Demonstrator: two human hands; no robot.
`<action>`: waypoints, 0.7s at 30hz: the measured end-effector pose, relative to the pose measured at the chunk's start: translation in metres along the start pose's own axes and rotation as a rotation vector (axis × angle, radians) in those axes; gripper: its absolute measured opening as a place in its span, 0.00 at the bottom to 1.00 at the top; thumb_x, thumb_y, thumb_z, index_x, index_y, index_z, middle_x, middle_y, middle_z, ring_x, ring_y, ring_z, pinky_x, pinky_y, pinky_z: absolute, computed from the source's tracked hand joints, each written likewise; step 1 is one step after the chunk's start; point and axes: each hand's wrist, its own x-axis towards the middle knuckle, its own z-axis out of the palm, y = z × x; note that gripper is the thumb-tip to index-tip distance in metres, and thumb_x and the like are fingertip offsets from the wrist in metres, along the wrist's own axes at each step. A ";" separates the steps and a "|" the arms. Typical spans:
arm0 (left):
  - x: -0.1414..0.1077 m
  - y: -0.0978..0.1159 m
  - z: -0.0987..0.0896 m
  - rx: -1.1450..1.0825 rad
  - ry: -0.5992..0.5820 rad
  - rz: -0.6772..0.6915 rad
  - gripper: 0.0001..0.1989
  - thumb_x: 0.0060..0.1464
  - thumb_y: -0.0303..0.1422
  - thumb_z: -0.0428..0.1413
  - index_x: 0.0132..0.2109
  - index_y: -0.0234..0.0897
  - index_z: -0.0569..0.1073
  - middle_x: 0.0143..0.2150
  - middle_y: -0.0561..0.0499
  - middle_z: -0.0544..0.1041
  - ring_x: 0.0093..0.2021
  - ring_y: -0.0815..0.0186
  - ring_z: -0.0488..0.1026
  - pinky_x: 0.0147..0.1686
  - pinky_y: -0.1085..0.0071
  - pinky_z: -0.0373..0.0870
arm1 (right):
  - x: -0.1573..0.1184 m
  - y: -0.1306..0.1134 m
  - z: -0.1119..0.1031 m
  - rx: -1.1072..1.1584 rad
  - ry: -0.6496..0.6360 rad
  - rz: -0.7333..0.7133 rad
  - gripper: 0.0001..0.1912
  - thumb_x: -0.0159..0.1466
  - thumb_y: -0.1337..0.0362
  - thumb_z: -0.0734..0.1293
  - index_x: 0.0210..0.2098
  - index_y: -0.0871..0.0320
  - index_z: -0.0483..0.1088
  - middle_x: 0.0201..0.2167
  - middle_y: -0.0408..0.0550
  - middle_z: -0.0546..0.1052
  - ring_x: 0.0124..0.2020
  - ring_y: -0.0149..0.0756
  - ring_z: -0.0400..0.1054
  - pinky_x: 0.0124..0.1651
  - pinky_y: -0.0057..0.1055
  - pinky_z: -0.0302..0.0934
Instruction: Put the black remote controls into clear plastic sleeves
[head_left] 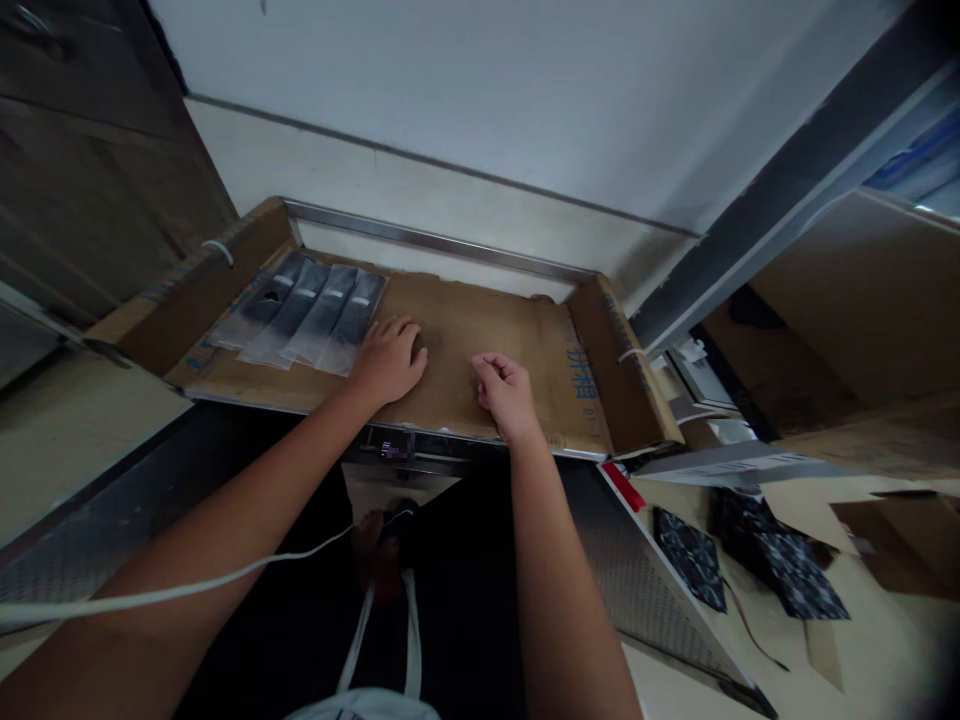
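Several clear plastic bags [330,310] with dark, flat contents lie overlapping in a row on the left part of a cardboard-lined tray table [450,310]. A pale band crosses each bag. My left hand [390,360] rests palm down at the right edge of the row, with its fingers stretched out and slightly apart. It seems to touch the rightmost bag. Above the bare cardboard to the right, my right hand [506,392] is closed, thumb and fingers curled together. Whatever its fingers may hold is hidden.
Raised cardboard sides [619,350] border the tray left and right. A white cord [225,580] crosses my left forearm. Dark patterned packs [690,560] lie on the floor at right, near an open cardboard box [900,545]. A wall [487,110] stands behind the tray.
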 end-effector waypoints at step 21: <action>-0.001 0.000 0.001 0.001 0.007 0.000 0.18 0.63 0.36 0.50 0.56 0.35 0.72 0.64 0.39 0.70 0.65 0.51 0.64 0.67 0.48 0.57 | 0.003 0.005 0.009 -0.299 0.066 -0.139 0.14 0.60 0.52 0.68 0.31 0.57 0.75 0.21 0.40 0.70 0.24 0.31 0.62 0.29 0.28 0.54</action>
